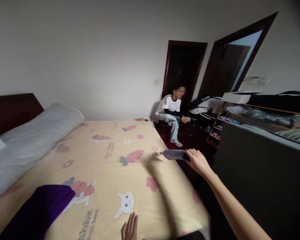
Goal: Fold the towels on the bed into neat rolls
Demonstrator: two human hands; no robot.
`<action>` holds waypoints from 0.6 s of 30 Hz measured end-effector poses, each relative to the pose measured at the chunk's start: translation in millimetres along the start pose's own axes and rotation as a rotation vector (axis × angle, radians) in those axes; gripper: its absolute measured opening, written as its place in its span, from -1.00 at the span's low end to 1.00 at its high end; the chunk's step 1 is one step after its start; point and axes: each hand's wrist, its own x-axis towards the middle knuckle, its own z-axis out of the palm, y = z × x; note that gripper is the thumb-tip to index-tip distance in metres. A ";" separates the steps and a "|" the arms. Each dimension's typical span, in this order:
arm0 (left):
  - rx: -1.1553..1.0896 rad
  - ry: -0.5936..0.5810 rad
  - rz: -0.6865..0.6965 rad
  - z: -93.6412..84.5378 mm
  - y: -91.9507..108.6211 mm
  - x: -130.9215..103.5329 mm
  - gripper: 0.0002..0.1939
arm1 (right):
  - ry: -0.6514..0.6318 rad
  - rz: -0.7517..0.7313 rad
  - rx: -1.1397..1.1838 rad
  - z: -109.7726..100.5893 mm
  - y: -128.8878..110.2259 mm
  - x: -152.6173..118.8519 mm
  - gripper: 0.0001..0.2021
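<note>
My right hand point(197, 161) is closed round the dark end of a grey, elongated handheld object point(173, 154), held above the right side of the bed; its narrow tip points left. My left hand point(130, 228) lies on the yellow patterned bed sheet point(107, 180) at the bottom of the view, fingers stretched out, just below a printed white rabbit face. A shadow of my right arm falls across the sheet. Dark purple cloth point(52, 203) shows at the lower left, over the sheet.
A grey rolled bundle point(40, 136) lies along the bed's left side by the dark headboard point(15, 108). A person point(171, 111) sits beyond the bed's far right corner, near another seated person point(205, 106). A dark cabinet point(260, 176) and a loaded rack point(267, 116) stand right.
</note>
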 end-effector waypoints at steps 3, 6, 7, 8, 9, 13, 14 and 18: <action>-0.031 -0.044 0.008 -1.1 -3.2 0.6 -0.23 | -0.113 0.055 -0.012 55.7 -22.1 -60.4 -0.62; -0.046 -0.053 -0.003 -2.2 -2.7 0.9 -0.23 | -0.185 0.058 -0.003 100.9 -54.6 -119.4 -0.56; -0.045 -0.052 -0.007 -2.5 -1.9 0.9 -0.22 | -0.208 0.057 0.002 111.7 -64.1 -135.2 -0.54; -0.044 -0.054 -0.009 -2.7 -1.2 0.9 -0.21 | -0.230 0.052 0.008 120.7 -71.5 -148.4 -0.52; -0.044 -0.062 -0.009 -2.8 -0.5 0.8 -0.20 | -0.250 0.051 0.012 128.0 -76.5 -159.0 -0.50; -0.060 -0.128 -0.014 -2.0 -0.7 -0.3 -0.22 | -0.309 0.094 0.028 149.5 -73.6 -184.4 -0.42; -0.066 -0.149 -0.020 -1.8 -1.7 -0.5 -0.22 | -0.315 0.105 0.032 154.3 -70.1 -189.9 -0.41; -0.113 -0.222 0.021 -8.2 -12.0 5.4 -0.24 | -0.338 0.114 0.044 172.2 -65.1 -216.8 -0.40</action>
